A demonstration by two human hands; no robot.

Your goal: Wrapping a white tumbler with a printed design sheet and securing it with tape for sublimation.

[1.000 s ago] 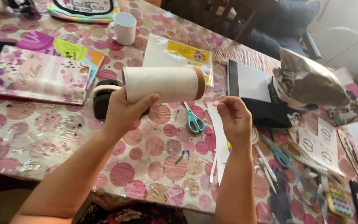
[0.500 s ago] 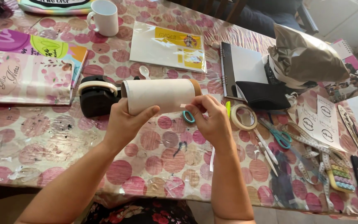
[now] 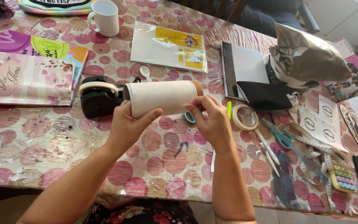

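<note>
My left hand (image 3: pixel 130 123) grips a cream-coloured roll (image 3: pixel 162 97) with a brown core, held sideways above the table. At the roll's right end my right hand (image 3: pixel 214 122) pinches its surface with thumb and fingers. A black tape dispenser (image 3: pixel 97 96) with a tape roll on it sits just behind and left of the held roll. Teal scissors handles (image 3: pixel 189 118) peek out beneath my right hand.
A white mug (image 3: pixel 104 17) stands at the back. A clear-sleeved sheet (image 3: pixel 168 46), a spiral notebook (image 3: pixel 245 68), a silver bag (image 3: pixel 307 58), a masking tape ring (image 3: pixel 245 117), scissors (image 3: pixel 280 135), pens, a measuring tape (image 3: pixel 315 151) and printed folders (image 3: pixel 25 76) cover the dotted tablecloth.
My right hand moved left from beside the roll onto its right end. The roll dropped lower and closer to me.
</note>
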